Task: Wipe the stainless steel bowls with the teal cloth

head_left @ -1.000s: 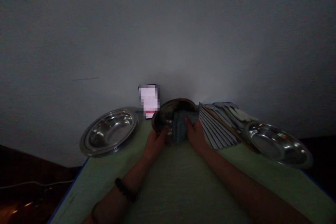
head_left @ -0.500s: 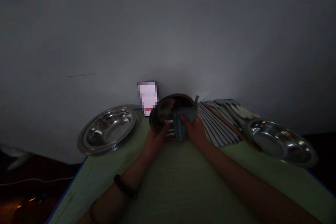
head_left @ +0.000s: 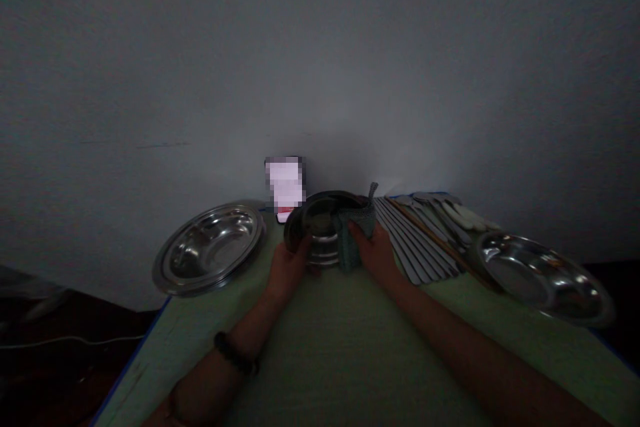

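Note:
A shiny metal dish (head_left: 323, 240) is held up over the middle of the table, tilted toward me. My left hand (head_left: 289, 267) grips its left side, with the thumb over the rim and the fingers mostly hidden beneath. Over the dish's right side hangs a grey-green cloth (head_left: 353, 240) with a small loop sticking up. My right hand (head_left: 373, 247) is closed on that cloth, its thumb pressing it against the dish. The fingers behind the cloth are hidden.
Stacked metal dishes (head_left: 210, 250) stand at the left. To the right lie a row of metal utensils (head_left: 415, 247), a long brown stick (head_left: 430, 233) and another metal dish (head_left: 543, 280). A lit phone (head_left: 286, 187) leans on the wall (head_left: 320, 67) behind the green table (head_left: 320, 347).
The dish in my hands has tipped and sunk a little, and my left hand has shifted slightly left along its rim. My right hand keeps the cloth on it. The view has shifted slightly.

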A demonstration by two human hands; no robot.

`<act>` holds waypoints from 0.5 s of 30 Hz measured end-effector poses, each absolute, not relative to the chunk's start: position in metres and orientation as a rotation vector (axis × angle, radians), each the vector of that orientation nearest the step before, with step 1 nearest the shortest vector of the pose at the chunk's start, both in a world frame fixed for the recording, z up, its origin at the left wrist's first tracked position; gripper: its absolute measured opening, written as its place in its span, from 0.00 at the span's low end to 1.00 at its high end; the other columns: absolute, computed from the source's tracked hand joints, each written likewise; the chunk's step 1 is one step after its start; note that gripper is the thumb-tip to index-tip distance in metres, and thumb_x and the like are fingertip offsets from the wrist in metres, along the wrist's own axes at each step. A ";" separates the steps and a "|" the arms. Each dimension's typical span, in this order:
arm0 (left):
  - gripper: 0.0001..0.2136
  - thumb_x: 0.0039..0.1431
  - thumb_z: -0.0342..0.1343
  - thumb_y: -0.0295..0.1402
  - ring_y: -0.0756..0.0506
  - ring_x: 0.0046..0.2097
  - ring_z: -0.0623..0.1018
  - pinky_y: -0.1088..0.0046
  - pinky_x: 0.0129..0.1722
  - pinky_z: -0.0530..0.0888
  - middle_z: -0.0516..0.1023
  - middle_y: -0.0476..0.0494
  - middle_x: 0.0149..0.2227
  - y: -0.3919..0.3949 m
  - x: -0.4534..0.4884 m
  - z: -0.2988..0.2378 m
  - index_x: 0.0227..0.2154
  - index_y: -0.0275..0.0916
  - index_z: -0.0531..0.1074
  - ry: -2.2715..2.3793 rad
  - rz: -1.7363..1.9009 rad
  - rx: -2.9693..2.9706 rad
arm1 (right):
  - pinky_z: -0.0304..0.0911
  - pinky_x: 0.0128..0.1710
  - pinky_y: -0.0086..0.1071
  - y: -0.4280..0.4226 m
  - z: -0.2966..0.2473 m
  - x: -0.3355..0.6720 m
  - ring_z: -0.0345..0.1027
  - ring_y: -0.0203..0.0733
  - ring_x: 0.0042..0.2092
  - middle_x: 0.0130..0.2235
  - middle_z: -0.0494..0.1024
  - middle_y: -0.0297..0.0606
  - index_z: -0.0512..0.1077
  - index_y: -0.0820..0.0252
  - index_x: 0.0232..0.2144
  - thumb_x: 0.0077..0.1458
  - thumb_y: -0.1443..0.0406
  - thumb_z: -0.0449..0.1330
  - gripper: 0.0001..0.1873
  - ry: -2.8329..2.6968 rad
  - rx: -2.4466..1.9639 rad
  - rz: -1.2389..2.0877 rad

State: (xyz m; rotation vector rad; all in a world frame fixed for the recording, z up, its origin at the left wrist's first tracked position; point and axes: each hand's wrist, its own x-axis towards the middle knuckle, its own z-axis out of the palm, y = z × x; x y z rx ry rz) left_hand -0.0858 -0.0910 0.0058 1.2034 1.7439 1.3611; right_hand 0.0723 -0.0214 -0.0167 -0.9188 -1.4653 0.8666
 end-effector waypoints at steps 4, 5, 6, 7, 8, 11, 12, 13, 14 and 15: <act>0.19 0.53 0.57 0.45 0.42 0.29 0.80 0.66 0.25 0.77 0.81 0.39 0.35 -0.089 -0.081 0.002 0.41 0.35 0.73 1.728 1.376 1.257 | 0.66 0.44 0.41 -0.019 -0.018 0.074 0.73 0.47 0.42 0.38 0.80 0.42 0.73 0.59 0.36 0.54 0.56 0.56 0.14 -1.457 -0.916 0.868; 0.20 0.54 0.57 0.44 0.41 0.35 0.80 0.65 0.31 0.78 0.80 0.38 0.39 -0.090 -0.080 0.002 0.43 0.35 0.72 1.748 1.426 1.297 | 0.65 0.45 0.41 -0.020 -0.018 0.074 0.72 0.46 0.44 0.39 0.79 0.42 0.72 0.59 0.37 0.54 0.57 0.55 0.13 -1.452 -0.901 0.851; 0.20 0.54 0.56 0.43 0.40 0.42 0.79 0.64 0.37 0.77 0.79 0.38 0.43 -0.090 -0.080 0.003 0.46 0.36 0.71 1.767 1.493 1.349 | 0.65 0.46 0.41 -0.021 -0.018 0.074 0.72 0.45 0.45 0.40 0.79 0.41 0.72 0.58 0.38 0.55 0.58 0.54 0.13 -1.449 -0.887 0.827; 0.21 0.55 0.56 0.42 0.40 0.47 0.77 0.64 0.43 0.76 0.78 0.38 0.47 -0.091 -0.080 0.004 0.49 0.37 0.69 1.779 1.567 1.400 | 0.65 0.44 0.40 -0.022 -0.017 0.074 0.72 0.45 0.44 0.39 0.79 0.41 0.71 0.57 0.38 0.56 0.59 0.54 0.12 -1.453 -0.874 0.801; 0.22 0.56 0.55 0.41 0.41 0.50 0.76 0.64 0.47 0.74 0.76 0.39 0.50 -0.092 -0.081 0.006 0.52 0.37 0.68 1.783 1.629 1.440 | 0.66 0.42 0.39 -0.023 -0.017 0.075 0.72 0.44 0.42 0.37 0.79 0.40 0.71 0.57 0.39 0.56 0.60 0.53 0.11 -1.466 -0.862 0.772; 0.23 0.57 0.53 0.41 0.43 0.45 0.78 0.66 0.44 0.75 0.78 0.39 0.46 -0.094 -0.087 0.012 0.53 0.36 0.68 1.789 1.647 1.451 | 0.67 0.37 0.37 -0.027 -0.015 0.077 0.72 0.43 0.36 0.33 0.78 0.37 0.70 0.55 0.40 0.55 0.64 0.53 0.11 -1.550 -0.823 0.682; 0.22 0.57 0.52 0.41 0.42 0.43 0.79 0.66 0.42 0.75 0.79 0.39 0.44 -0.094 -0.089 0.013 0.51 0.35 0.70 1.799 1.616 1.441 | 0.67 0.36 0.37 -0.028 -0.015 0.077 0.72 0.43 0.36 0.32 0.78 0.36 0.70 0.55 0.40 0.54 0.65 0.53 0.11 -1.580 -0.810 0.650; 0.20 0.57 0.51 0.41 0.42 0.42 0.79 0.66 0.40 0.75 0.80 0.39 0.42 -0.094 -0.092 0.014 0.47 0.34 0.72 1.812 1.583 1.431 | 0.67 0.36 0.37 -0.029 -0.014 0.078 0.72 0.43 0.35 0.32 0.78 0.36 0.70 0.55 0.40 0.53 0.66 0.53 0.12 -1.599 -0.800 0.619; 0.19 0.57 0.51 0.41 0.41 0.41 0.79 0.66 0.40 0.75 0.81 0.38 0.40 -0.093 -0.095 0.014 0.44 0.33 0.74 1.820 1.553 1.425 | 0.67 0.37 0.38 -0.029 -0.014 0.078 0.73 0.43 0.36 0.32 0.78 0.36 0.71 0.55 0.39 0.53 0.66 0.53 0.12 -1.610 -0.796 0.594; 0.18 0.57 0.50 0.41 0.41 0.41 0.79 0.65 0.40 0.75 0.81 0.38 0.39 -0.093 -0.097 0.014 0.41 0.33 0.75 1.821 1.533 1.420 | 0.67 0.37 0.38 -0.030 -0.013 0.078 0.73 0.44 0.36 0.32 0.78 0.37 0.71 0.56 0.39 0.52 0.66 0.53 0.11 -1.616 -0.798 0.582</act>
